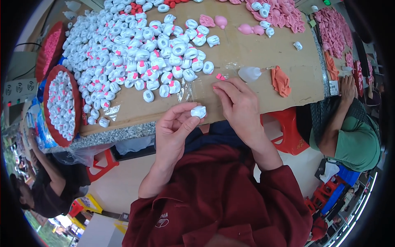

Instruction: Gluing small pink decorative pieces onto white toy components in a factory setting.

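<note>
Near the front edge of the table, my left hand [173, 131] holds a small white cat-head piece [198, 111] between thumb and fingers. To its right, my right hand [242, 108] is closed in a pinch, with a tiny pink piece [214, 87] showing at the fingertips. Just beyond those fingertips lie a few loose small pink bows [221, 76]. A white squeeze bottle [249, 74] with a thin tip rests beside my right hand, and a crumpled orange cloth [281, 81] lies further right.
A large pile of white cat-head pieces [135, 53] covers the table's left side. Red bowls hold more white pieces [61, 105] and pink bits [51, 47]. Pink parts [279, 16] are heaped at the far right. Co-workers sit on both sides, one in a green shirt [358, 142].
</note>
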